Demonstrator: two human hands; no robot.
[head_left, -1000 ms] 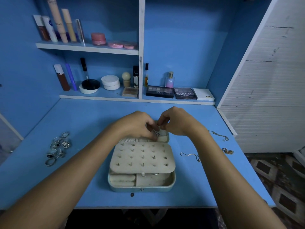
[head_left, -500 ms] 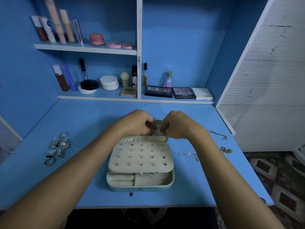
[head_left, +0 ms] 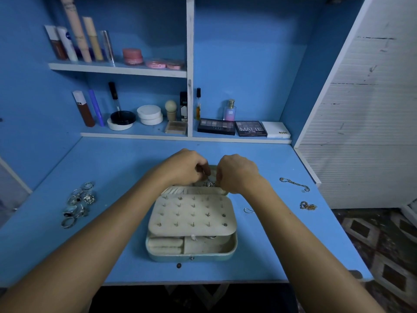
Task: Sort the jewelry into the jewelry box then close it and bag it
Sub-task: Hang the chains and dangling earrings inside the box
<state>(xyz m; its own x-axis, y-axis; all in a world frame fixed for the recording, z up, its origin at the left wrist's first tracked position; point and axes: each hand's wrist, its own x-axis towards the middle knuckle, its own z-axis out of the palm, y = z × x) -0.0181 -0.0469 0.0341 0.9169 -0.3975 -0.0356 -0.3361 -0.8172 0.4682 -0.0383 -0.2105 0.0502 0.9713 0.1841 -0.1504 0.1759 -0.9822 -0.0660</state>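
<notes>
You're mid-sorting: left hand (head_left: 185, 168) and right hand (head_left: 237, 171), grips pinching a small silver jewelry piece (head_left: 208, 184) over the pale open jewelry box (head_left: 191, 256) mid-bench. Seat it, then fetch the silver rings (head_left: 77, 203) left.

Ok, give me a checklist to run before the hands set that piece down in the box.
1. Jewelry box open: ok.
2. Left hand and right hand both pinching the small silver piece: ok.
3. Piece over the box's far compartment: ok.
4. Piece untangled and ready to release: cannot tell, fingers hide it.
5. Earring panel folded out of the way: not ok, it covers most of the near tray.
6. Rings and chains sorted: not ok, they lie on the table.
</notes>
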